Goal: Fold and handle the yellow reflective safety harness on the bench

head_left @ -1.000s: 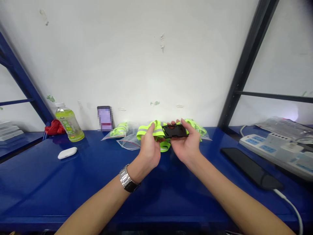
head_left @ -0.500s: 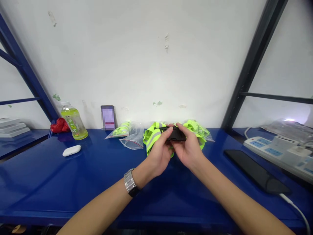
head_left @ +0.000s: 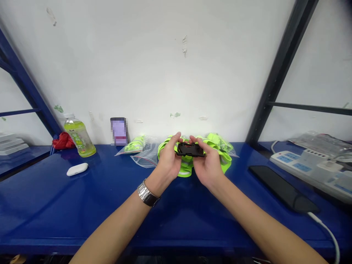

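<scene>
One blk buckle (head_left: 190, 150), flat, notched edges, nr yel-grn strap (head_left: 185, 172).

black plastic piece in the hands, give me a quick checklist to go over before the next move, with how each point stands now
1. Left hand on the black plastic piece: ok, it holds the left end.
2. Right hand on it too: ok, at the right end.
3. Any parts of the piece fully locked together: cannot tell, too small and partly covered by fingers.
4. Yellow-green straps lying flat and straight: not ok, they are bunched and looped around the hands.
5. Dark phone apart from the hands: ok, it lies well to the right.
6. Bottle capped: ok.
</scene>
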Motion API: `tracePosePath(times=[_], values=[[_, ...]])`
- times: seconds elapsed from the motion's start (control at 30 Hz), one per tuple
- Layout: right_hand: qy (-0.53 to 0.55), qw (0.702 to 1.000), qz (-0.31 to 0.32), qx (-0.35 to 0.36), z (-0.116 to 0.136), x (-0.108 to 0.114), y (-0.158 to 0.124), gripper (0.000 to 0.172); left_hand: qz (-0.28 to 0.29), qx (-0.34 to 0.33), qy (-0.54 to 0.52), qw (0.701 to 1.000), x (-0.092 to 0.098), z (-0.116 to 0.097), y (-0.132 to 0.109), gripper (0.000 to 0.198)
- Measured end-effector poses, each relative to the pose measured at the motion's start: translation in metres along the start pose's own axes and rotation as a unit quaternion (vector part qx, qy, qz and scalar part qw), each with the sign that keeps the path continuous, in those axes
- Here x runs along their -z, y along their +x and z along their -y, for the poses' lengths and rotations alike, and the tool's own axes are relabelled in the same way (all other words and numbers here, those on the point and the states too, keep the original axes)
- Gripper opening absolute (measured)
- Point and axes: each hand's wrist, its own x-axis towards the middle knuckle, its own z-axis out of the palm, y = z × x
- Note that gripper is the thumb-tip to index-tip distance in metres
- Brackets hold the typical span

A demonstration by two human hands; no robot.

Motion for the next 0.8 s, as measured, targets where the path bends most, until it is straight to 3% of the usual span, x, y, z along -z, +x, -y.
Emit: tracePosePath(times=[0.1, 0.2, 0.33, 0.43, 0.53, 0.6, 0.63, 0.73, 0.8], values=[[0.057, 0.996, -0.067, -0.035, 0.007, -0.005, -0.004, 0.016, -0.023, -0.008, 0.057, 0.998, 0.008, 0.011, 0.002, 0.021], [0.056, 0.995, -0.071, -0.05, 0.01, -0.007, -0.005, 0.008, -0.034, -0.057, 0.195, 0.979, 0.022, 0.021, 0.007, 0.029], [0.004, 0.996, -0.083, -0.026, 0.003, -0.005, 0.0, 0.013, -0.009, -0.164, 0.427, 0.889, 0.045, 0.026, 0.013, 0.033], [-0.07, 0.994, -0.083, 0.017, -0.007, 0.006, 0.007, 0.012, 0.02, -0.208, 0.507, 0.836, 0.061, 0.021, 0.015, 0.026], [-0.208, 0.974, -0.038, 0.077, -0.014, 0.025, 0.011, 0.021, 0.078, -0.252, 0.594, 0.76, 0.079, 0.013, 0.015, 0.024], [-0.375, 0.915, 0.026, 0.149, -0.014, 0.038, 0.008, 0.022, 0.12, -0.286, 0.662, 0.682, 0.093, 0.01, 0.013, 0.028], [-0.468, 0.861, 0.061, 0.189, -0.013, 0.043, 0.005, 0.02, 0.141, -0.304, 0.698, 0.633, 0.1, 0.008, 0.012, 0.031], [-0.69, 0.659, 0.141, 0.264, -0.008, 0.052, -0.008, 0.02, 0.187, -0.342, 0.768, 0.508, 0.12, 0.006, 0.005, 0.04], [-0.778, 0.542, 0.17, 0.267, -0.006, 0.054, -0.017, 0.022, 0.214, -0.358, 0.786, 0.457, 0.128, 0.006, -0.001, 0.042]])
